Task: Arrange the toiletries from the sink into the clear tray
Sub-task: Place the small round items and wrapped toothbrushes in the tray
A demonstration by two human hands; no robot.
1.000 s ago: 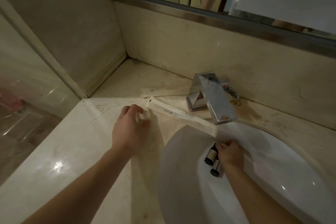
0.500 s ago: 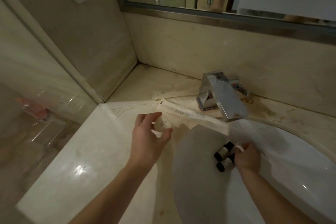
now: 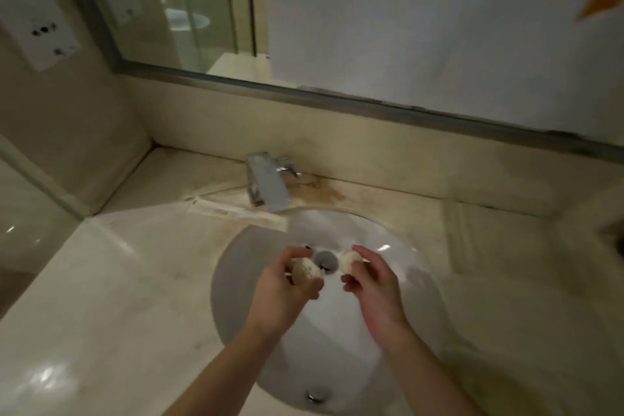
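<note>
1. I am in the carrying step: my left hand (image 3: 287, 284) pinches a small beige bottle (image 3: 305, 270), my right hand (image 3: 371, 280) pinches a white one (image 3: 349, 262), both above the sink (image 3: 398, 284).
2. Next I must find the clear tray; perhaps it is at 3 o'clock on the counter (image 3: 111, 297), but I cannot tell.
3. The sink seems empty of toiletries; a long packet (image 3: 233, 212) lies at 11 o'clock.
</note>
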